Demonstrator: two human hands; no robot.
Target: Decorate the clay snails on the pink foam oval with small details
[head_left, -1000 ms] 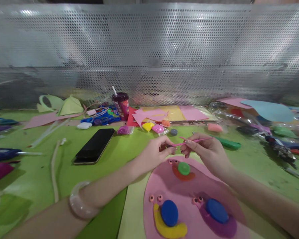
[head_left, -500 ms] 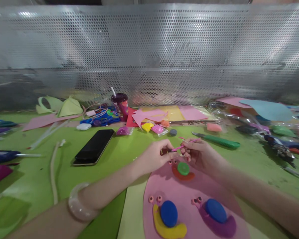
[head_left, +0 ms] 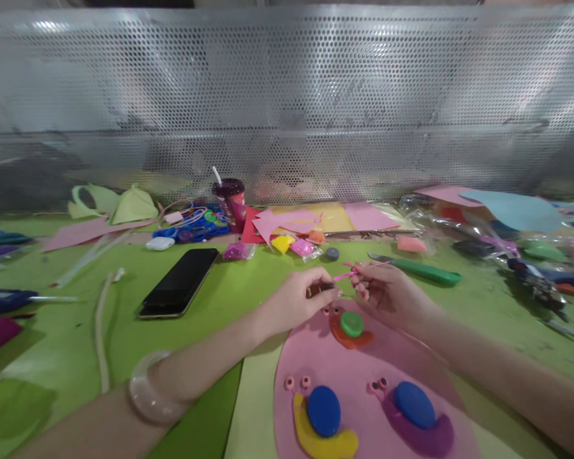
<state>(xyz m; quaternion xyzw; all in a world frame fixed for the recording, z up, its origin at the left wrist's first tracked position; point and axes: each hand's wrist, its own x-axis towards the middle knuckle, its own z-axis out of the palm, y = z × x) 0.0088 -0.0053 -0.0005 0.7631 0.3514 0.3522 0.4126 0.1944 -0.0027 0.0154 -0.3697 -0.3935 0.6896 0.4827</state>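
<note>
My right hand (head_left: 382,287) pinches two slim pink sticks (head_left: 345,276) between thumb and fingers, their tips pointing left. Facing it, my left hand (head_left: 310,290) has thumb and forefinger drawn together; whatever lies between them is too small to make out. Both hands are over the top edge of a pink rounded sheet (head_left: 354,389). Just below them on the sheet is an orange clay snail with a green cap (head_left: 351,324). Lower down are a yellow snail with a blue cap (head_left: 324,411) and a purple snail with a blue cap (head_left: 414,405), each with eyes on stalks.
A black phone (head_left: 179,284) lies left of my left hand. A green craft knife (head_left: 425,270) is beyond my right hand. Behind are small clay packets (head_left: 283,243), a grey cap (head_left: 332,254) and a lidded cup with a straw (head_left: 230,207). A perforated metal panel (head_left: 287,95) stands at the back.
My right hand has pulled the pink stick slightly up and right, away from my left fingertips, where it reached before. My left hand stays nearly in place.
</note>
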